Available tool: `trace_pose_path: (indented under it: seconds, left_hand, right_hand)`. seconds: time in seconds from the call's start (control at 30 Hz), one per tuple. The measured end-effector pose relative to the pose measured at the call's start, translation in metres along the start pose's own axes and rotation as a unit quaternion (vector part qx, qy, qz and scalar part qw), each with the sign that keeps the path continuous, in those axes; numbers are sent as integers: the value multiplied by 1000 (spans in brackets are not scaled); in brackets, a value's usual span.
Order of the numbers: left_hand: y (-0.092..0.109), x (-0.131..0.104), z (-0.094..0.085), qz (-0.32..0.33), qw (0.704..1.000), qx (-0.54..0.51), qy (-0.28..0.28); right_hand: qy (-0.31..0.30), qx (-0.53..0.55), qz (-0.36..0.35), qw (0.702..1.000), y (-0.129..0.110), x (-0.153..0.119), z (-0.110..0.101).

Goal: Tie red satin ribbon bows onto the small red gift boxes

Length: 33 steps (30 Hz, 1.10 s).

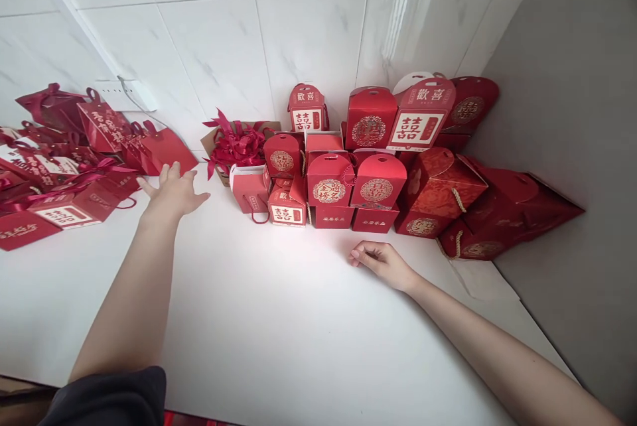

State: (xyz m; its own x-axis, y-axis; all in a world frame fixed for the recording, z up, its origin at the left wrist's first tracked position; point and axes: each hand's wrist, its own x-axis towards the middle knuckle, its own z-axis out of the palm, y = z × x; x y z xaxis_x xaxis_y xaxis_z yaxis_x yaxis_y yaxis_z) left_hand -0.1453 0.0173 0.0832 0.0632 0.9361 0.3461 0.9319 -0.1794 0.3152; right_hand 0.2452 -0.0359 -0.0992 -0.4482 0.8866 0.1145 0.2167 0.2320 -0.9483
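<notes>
My left hand (174,195) reaches over the left part of the table with its fingers spread and nothing held. Just beyond its fingertips is a red gift box (162,147) in the left group; I cannot tell whether they touch. My right hand (381,261) rests by the white tabletop with fingers loosely curled, and nothing shows in it. In front of it stand red candy boxes with gold round emblems, among them one box (377,190) and its neighbour (329,187). A small box with a white label (287,213) is left of these.
A cardboard box of dark red ribbons (239,147) stands against the tiled wall (209,34). Ribbon-tied red boxes (74,207) crowd the left. Stacked boxes (442,187) reach the grey panel (552,134) at right. A white socket strip (127,95) lies behind.
</notes>
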Motion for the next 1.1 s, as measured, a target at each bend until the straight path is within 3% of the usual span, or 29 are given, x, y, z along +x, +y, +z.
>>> trace_pose_path:
  seconds: [0.13, 0.23, 0.37, 0.47, 0.57, 0.73, 0.9, 0.97, 1.1]
  left_hand:
    - [29, 26, 12, -22, 999, 12, 34]
    - [64, 33, 28, 63, 994, -88, 21]
    - [104, 32, 60, 174, 964, -202, -21]
    - [119, 32, 83, 216, 946, -243, 3]
    - [118, 33, 94, 211, 941, -263, 26]
    - [112, 29, 87, 209, 942, -256, 53]
    - [117, 12, 57, 278, 905, -287, 144]
    - [118, 3, 41, 320, 888, -294, 147]
    - [124, -13, 28, 399, 862, -303, 77]
  right_hand:
    - [-2, 4, -1, 1000, -1, 1, 2]
    - [-1, 4, -2, 1000, -1, 2, 2]
    - [-3, -2, -3, 1000, -1, 3, 1]
    - [-5, -8, -2, 1000, 1, 4, 1]
    - [-4, -9, -1, 1000, 2, 5, 1]
    - [0, -17, -3, 1000, 2, 5, -1]
    - [8, -21, -6, 1000, 0, 6, -3]
    - [14, -19, -9, 1000, 0, 5, -3]
    - [56, -16, -17, 998, 0, 5, -3]
